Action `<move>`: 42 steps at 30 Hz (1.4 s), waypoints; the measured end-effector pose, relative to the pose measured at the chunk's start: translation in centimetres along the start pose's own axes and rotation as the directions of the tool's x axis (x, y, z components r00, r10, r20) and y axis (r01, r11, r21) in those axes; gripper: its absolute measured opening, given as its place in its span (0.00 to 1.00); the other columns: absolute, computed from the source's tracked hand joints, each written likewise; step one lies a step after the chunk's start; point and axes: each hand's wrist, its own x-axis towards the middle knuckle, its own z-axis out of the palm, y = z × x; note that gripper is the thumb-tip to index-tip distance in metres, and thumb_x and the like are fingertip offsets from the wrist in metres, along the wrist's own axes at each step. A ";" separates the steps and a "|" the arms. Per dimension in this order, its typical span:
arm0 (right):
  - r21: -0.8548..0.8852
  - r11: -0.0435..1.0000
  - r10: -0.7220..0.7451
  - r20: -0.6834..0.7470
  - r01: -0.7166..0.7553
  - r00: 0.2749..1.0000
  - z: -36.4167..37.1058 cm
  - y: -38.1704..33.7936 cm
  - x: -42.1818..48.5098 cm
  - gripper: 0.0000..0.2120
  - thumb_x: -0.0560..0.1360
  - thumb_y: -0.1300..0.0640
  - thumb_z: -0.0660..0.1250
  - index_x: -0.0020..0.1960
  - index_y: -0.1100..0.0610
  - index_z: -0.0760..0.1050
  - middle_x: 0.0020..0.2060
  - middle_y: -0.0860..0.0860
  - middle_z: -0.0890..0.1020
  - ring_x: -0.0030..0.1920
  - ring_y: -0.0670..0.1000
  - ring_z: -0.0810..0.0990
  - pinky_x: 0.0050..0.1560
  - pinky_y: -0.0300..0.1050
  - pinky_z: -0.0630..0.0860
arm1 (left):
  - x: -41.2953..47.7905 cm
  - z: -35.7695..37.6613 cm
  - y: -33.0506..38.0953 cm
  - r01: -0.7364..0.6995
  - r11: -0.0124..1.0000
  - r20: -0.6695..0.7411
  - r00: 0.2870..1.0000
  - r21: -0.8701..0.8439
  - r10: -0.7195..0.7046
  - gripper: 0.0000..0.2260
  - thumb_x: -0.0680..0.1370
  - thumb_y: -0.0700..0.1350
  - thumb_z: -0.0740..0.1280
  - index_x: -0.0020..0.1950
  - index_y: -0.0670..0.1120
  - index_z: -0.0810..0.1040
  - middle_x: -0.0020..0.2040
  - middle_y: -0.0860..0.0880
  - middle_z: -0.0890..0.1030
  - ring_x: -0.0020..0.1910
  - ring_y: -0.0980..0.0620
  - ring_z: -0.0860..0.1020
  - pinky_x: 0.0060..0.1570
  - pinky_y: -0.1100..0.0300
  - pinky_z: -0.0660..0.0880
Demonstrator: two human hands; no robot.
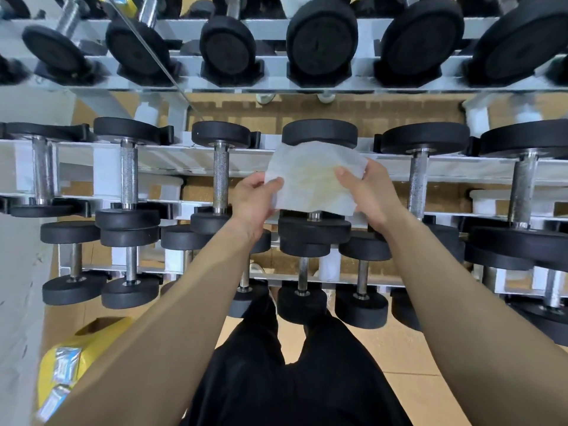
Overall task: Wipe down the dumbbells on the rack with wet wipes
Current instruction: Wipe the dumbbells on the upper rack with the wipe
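Note:
A white wet wipe (310, 182) is spread flat between my two hands, above the middle of the rack. My left hand (255, 201) pinches its left edge and my right hand (365, 192) pinches its right edge. The wipe hides the chrome handle of a black dumbbell (319, 132) whose far head shows just past it; the near head shows below the wipe. Several more black dumbbells with chrome handles lie in rows on the white rack (172, 162), to both sides and on a lower shelf.
A mirror (276, 41) behind the rack repeats the dumbbells. A yellow wet-wipe pack (66, 364) lies on the tan floor at lower left. A white wall stands at the left. My black trousers fill the bottom centre.

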 end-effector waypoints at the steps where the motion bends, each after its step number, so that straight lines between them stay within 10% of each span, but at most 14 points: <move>1: -0.053 0.999 0.006 -0.023 -0.007 1.000 -0.2 0.6 0.7 0.14 0.82 0.52 0.67 0.65 0.54 0.78 0.56 0.47 0.85 0.55 0.48 0.84 0.52 0.47 0.83 | 0.1 0.2 -0.3 -0.036 0.997 -0.017 0.999 0.074 0.038 0.02 0.79 0.42 0.72 0.50 0.47 0.81 0.50 0.47 0.86 0.45 0.50 0.83 0.35 0.61 0.77; 5: -0.303 0.953 -0.004 -0.044 -0.010 0.999 -0.6 2.7 2.8 0.11 0.80 0.47 0.68 0.50 0.55 0.76 0.47 0.45 0.80 0.48 0.47 0.78 0.50 0.43 0.72 | 0.9 1.0 -1.9 -0.144 0.950 -0.035 0.986 0.277 0.160 0.05 0.77 0.40 0.73 0.47 0.48 0.79 0.45 0.47 0.84 0.44 0.46 0.82 0.46 0.54 0.81; 15: -0.546 0.827 -0.158 -0.451 -0.132 0.878 1.4 3.7 2.4 0.19 0.79 0.53 0.65 0.68 0.58 0.70 0.63 0.57 0.75 0.63 0.59 0.74 0.63 0.52 0.72 | 1.8 1.9 -3.6 -0.162 0.811 -0.152 0.944 0.562 0.294 0.11 0.78 0.49 0.69 0.58 0.50 0.72 0.55 0.52 0.80 0.52 0.48 0.79 0.51 0.55 0.73; 18: -0.454 0.867 0.091 -0.258 -0.203 0.962 5.0 3.4 2.8 0.22 0.76 0.50 0.66 0.65 0.61 0.71 0.59 0.59 0.78 0.58 0.59 0.78 0.58 0.53 0.77 | 1.3 2.1 -4.4 -0.276 0.850 -0.215 0.890 0.448 0.402 0.06 0.79 0.42 0.65 0.55 0.50 0.73 0.55 0.48 0.80 0.50 0.47 0.79 0.53 0.54 0.74; 27: 0.094 0.863 0.503 -0.070 -0.496 0.862 8.1 3.8 7.0 0.25 0.69 0.53 0.78 0.62 0.59 0.77 0.54 0.56 0.84 0.51 0.54 0.83 0.45 0.45 0.79 | 0.2 2.2 -6.1 -0.318 0.918 -0.305 0.873 0.236 0.380 0.05 0.79 0.39 0.65 0.50 0.49 0.75 0.47 0.54 0.79 0.41 0.59 0.75 0.45 0.70 0.69; 34: 0.275 0.758 0.391 0.535 -0.592 0.749 5.2 4.5 8.0 0.21 0.76 0.59 0.65 0.69 0.56 0.75 0.64 0.56 0.82 0.63 0.57 0.81 0.60 0.53 0.78 | 0.8 1.8 -5.9 -0.230 0.959 -0.350 0.895 0.164 0.275 0.06 0.80 0.39 0.64 0.50 0.50 0.76 0.48 0.53 0.79 0.39 0.68 0.74 0.40 0.76 0.67; 39: 0.318 0.733 0.300 0.642 -0.601 0.706 5.0 4.9 8.5 0.18 0.64 0.57 0.81 0.49 0.57 0.76 0.33 0.49 0.79 0.36 0.47 0.79 0.42 0.41 0.79 | 1.0 1.6 -5.9 -0.199 0.967 -0.351 0.904 0.162 0.245 0.10 0.81 0.39 0.63 0.47 0.54 0.75 0.48 0.54 0.79 0.43 0.61 0.75 0.43 0.74 0.67; 42: 0.364 0.709 0.277 0.645 -0.604 0.713 4.9 5.3 8.3 0.17 0.64 0.52 0.83 0.41 0.54 0.74 0.30 0.46 0.74 0.31 0.44 0.74 0.38 0.37 0.76 | 0.9 1.8 -5.5 -0.193 0.967 -0.346 0.907 0.167 0.241 0.10 0.81 0.39 0.63 0.46 0.55 0.75 0.49 0.53 0.80 0.46 0.57 0.76 0.47 0.69 0.68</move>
